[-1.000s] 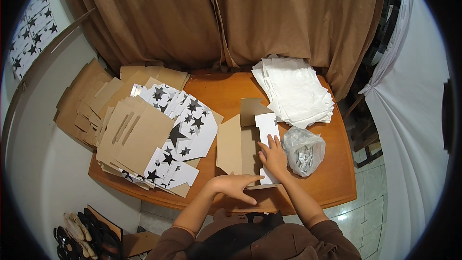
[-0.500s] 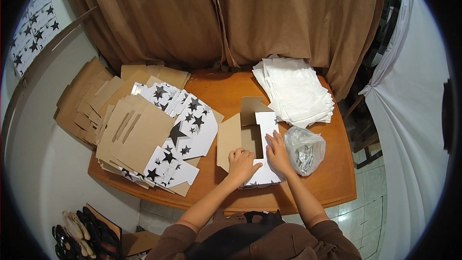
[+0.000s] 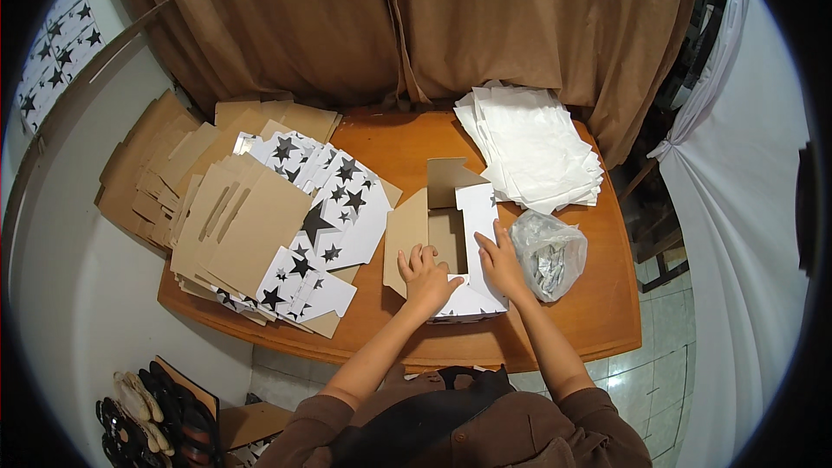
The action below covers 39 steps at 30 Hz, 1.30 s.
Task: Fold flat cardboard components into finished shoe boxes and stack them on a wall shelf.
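A partly folded cardboard box (image 3: 447,230) stands on the table in front of me, brown inside and white with dark stars outside. Its far and left flaps stick outward, and its top is uncovered. My left hand (image 3: 426,279) rests on the near left corner, fingers apart over the left side and thumb on the white near flap. On the white right flap lies my right hand (image 3: 503,265), its fingers stretched out and spread. Neither hand is wrapped round anything. Right beside the box sits a clear plastic bag (image 3: 549,256) with silvery contents.
Flat brown and star-printed cardboard blanks (image 3: 251,217) are piled along the left of the wooden table (image 3: 373,143). White paper sheets (image 3: 530,147) lie stacked at the far right. A brown curtain (image 3: 399,26) hangs behind. Shoes (image 3: 147,416) stand at lower left.
The whole scene sits a little higher in the picture. My left hand's fingers have spread and reach slightly farther left; my right hand stays on the right flap.
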Each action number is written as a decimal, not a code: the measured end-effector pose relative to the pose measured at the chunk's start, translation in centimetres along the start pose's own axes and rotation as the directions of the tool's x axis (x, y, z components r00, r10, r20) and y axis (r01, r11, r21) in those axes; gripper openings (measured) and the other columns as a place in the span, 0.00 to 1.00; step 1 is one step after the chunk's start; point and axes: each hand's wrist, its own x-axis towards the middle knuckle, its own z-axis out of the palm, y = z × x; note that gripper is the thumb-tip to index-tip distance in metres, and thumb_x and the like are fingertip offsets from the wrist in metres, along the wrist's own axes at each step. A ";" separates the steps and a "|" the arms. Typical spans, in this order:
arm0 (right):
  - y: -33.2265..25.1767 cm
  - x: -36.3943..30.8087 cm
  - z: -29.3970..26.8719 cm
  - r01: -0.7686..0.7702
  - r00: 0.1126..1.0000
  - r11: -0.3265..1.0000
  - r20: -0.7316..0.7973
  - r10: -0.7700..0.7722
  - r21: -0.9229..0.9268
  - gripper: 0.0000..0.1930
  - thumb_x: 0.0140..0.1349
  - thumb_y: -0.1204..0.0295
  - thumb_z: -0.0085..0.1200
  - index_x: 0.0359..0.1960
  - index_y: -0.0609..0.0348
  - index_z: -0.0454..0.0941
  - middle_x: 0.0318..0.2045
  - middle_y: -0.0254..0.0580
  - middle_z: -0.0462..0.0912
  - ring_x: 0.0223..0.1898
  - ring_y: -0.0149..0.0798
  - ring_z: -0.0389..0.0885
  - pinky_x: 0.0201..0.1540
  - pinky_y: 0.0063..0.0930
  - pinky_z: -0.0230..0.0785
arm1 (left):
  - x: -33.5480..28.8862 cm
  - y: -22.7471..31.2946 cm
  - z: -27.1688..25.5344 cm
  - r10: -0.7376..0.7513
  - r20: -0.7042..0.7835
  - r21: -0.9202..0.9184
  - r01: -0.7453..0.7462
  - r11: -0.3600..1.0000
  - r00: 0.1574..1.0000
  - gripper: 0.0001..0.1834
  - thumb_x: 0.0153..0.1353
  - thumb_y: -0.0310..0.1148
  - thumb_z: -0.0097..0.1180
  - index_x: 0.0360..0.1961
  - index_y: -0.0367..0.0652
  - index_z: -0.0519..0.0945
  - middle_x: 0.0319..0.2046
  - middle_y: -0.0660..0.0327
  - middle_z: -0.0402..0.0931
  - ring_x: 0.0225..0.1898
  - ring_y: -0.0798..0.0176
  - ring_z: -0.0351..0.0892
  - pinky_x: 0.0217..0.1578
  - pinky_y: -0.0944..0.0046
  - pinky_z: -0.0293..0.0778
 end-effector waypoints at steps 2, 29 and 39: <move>0.6 0.0 0.2 -0.016 1.000 0.994 0.002 0.015 0.109 0.18 0.62 0.71 0.45 0.54 0.47 0.73 0.66 0.58 0.51 0.65 0.63 0.53 0.64 0.45 0.52 | 0.0 0.2 0.1 -0.003 0.010 0.012 0.003 1.000 1.000 0.23 0.50 0.49 0.62 0.31 0.36 0.84 0.51 0.52 0.60 0.61 0.45 0.47 0.61 0.33 0.28; -0.5 -0.5 0.4 -0.098 0.992 0.890 -0.027 0.122 0.446 0.19 0.63 0.76 0.39 0.55 0.54 0.72 0.55 0.61 0.65 0.56 0.56 0.65 0.60 0.36 0.57 | -0.7 0.1 1.8 0.221 -0.211 0.190 -0.182 0.965 0.952 0.13 0.57 0.40 0.55 0.32 0.39 0.79 0.47 0.59 0.65 0.59 0.56 0.56 0.62 0.44 0.40; -2.6 0.5 -1.9 -0.007 1.000 0.975 0.018 0.011 -0.221 0.22 0.58 0.69 0.43 0.56 0.49 0.72 0.66 0.53 0.56 0.68 0.59 0.49 0.65 0.60 0.39 | 2.9 -0.2 0.5 0.121 -0.290 0.013 -0.123 0.992 0.949 0.43 0.55 0.47 0.56 0.65 0.34 0.54 0.67 0.39 0.40 0.69 0.38 0.36 0.64 0.39 0.36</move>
